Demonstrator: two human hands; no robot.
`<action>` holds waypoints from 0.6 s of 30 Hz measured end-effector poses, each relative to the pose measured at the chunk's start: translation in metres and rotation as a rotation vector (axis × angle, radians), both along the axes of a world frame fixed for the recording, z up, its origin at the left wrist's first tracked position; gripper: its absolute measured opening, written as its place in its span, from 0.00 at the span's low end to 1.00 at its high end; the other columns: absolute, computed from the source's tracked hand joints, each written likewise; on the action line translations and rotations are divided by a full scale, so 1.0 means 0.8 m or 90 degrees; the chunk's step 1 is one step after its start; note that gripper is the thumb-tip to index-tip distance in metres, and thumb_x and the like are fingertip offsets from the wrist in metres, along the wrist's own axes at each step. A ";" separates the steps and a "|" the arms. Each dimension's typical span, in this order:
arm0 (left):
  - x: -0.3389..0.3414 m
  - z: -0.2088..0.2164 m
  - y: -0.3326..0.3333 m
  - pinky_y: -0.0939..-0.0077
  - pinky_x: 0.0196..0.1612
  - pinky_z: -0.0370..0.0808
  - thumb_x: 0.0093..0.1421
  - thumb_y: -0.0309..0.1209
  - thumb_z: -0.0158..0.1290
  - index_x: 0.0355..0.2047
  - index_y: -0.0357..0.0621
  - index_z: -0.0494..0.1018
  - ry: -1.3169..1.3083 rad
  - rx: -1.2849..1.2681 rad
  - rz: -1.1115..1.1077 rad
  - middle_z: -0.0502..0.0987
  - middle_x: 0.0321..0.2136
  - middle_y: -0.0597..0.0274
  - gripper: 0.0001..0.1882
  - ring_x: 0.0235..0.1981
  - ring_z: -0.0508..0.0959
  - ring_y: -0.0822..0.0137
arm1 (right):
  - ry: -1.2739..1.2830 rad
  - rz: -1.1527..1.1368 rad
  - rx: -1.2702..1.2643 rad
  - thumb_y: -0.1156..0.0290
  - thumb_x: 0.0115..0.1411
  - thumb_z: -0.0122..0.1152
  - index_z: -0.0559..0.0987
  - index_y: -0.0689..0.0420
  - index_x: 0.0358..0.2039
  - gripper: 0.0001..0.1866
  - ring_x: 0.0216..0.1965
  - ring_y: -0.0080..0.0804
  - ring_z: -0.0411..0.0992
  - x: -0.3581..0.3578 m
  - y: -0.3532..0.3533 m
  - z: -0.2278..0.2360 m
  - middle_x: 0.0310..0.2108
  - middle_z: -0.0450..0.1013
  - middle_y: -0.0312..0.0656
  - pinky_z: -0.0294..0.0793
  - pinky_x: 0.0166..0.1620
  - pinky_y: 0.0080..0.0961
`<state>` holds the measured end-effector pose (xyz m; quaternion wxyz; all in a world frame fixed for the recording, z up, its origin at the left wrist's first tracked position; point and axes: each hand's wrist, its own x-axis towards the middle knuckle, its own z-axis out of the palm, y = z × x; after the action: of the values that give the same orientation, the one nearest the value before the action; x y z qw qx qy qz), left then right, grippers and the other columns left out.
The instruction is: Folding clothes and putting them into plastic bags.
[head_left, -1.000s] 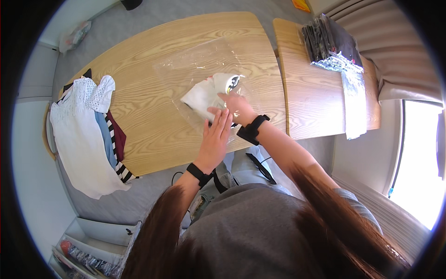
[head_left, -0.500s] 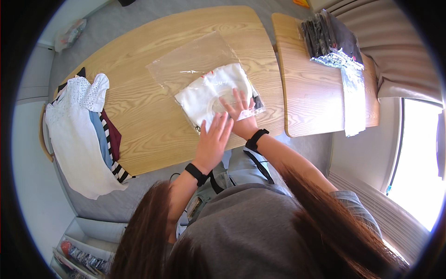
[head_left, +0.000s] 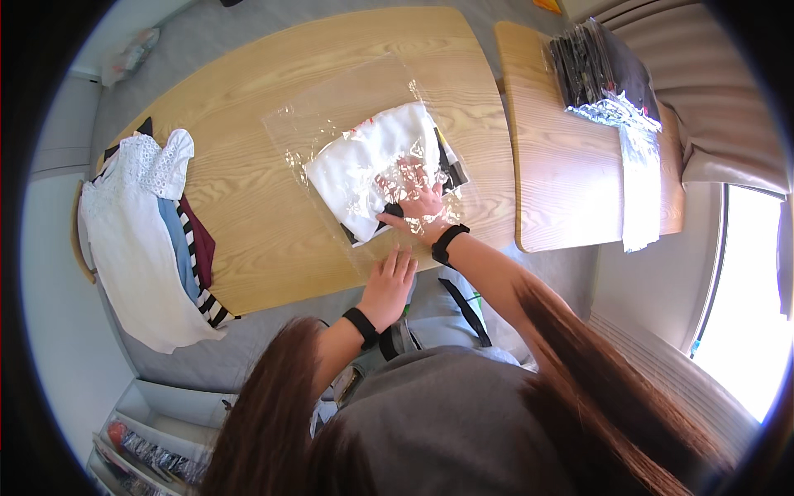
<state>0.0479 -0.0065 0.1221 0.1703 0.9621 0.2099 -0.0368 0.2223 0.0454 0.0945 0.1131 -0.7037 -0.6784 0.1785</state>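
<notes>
A clear plastic bag [head_left: 289, 140] lies on the wooden table, with a folded white garment [head_left: 339, 178] inside it. Dark and white edges show from beneath the garment at its right and lower sides. My right hand [head_left: 422, 202] reaches into the bag at its near end, fingers spread over the garment; glare on the film blurs the fingertips. At the table's near edge, beside the bag's near end, rests my left hand [head_left: 389, 289], fingers stretched out and holding nothing I can see.
Several garments, with a white lace-topped one [head_left: 136, 240] uppermost, hang over the left end of the table [head_left: 248, 256]. To the right, a second table [head_left: 571, 190] bears a stack of dark bagged items [head_left: 608, 66] and clear plastic bags [head_left: 638, 182].
My right hand has gone from on top of the garment to under the bag's film. The film now covers more of the garment. My left hand has drawn back to the table's near edge.
</notes>
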 end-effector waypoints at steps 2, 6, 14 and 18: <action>-0.003 -0.001 -0.004 0.60 0.51 0.65 0.54 0.29 0.44 0.52 0.37 0.65 -0.004 0.013 0.007 0.60 0.57 0.46 0.23 0.58 0.60 0.49 | -0.028 0.006 0.051 0.41 0.50 0.56 0.64 0.36 0.59 0.35 0.66 0.49 0.41 -0.008 0.021 -0.001 0.64 0.47 0.48 0.42 0.59 0.62; 0.000 0.001 -0.009 0.58 0.51 0.64 0.55 0.29 0.44 0.52 0.39 0.66 -0.005 0.022 0.023 0.60 0.58 0.47 0.23 0.59 0.59 0.48 | -0.024 0.012 0.057 0.41 0.51 0.56 0.62 0.33 0.59 0.35 0.66 0.47 0.41 -0.014 0.071 0.008 0.65 0.44 0.46 0.39 0.60 0.63; 0.001 0.003 -0.013 0.51 0.56 0.61 0.56 0.32 0.44 0.54 0.41 0.65 0.026 -0.017 0.019 0.57 0.60 0.48 0.24 0.61 0.55 0.47 | 0.005 -0.016 0.154 0.44 0.50 0.58 0.68 0.38 0.55 0.31 0.64 0.47 0.46 -0.018 0.133 0.009 0.62 0.51 0.47 0.41 0.60 0.62; 0.002 0.002 -0.012 0.51 0.56 0.60 0.56 0.31 0.44 0.55 0.41 0.64 0.030 -0.021 0.026 0.56 0.60 0.48 0.24 0.62 0.54 0.47 | -0.011 -0.054 0.149 0.49 0.52 0.58 0.71 0.44 0.51 0.27 0.62 0.45 0.51 -0.024 0.143 0.022 0.59 0.58 0.46 0.43 0.60 0.59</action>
<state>0.0495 -0.0158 0.1240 0.1816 0.9535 0.2331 -0.0594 0.2033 0.1601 0.1117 0.1962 -0.7149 -0.6655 0.0869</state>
